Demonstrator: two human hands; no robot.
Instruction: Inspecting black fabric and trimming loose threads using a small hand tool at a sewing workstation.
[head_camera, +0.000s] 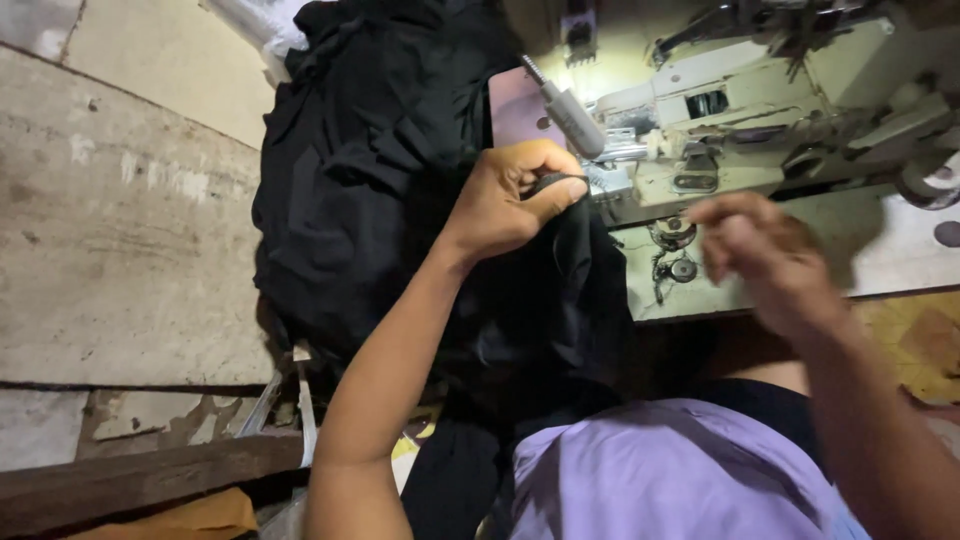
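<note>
Presently left hand (510, 195) pinches black fabric (380, 180), hanging lengthwise downward; right hand (765, 255) blurred, seemingly empty

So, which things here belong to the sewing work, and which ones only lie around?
In use:
- black fabric, pinched by the left hand
- sewing machine
- right hand, blurred, beside the machine

Lying about:
- wooden plank
- yellow cloth
- pink flat object by the machine

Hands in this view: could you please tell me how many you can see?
2: the left hand pinches black cloth beside the sewing machine; the right hand, blurred, hovers before it.
</note>
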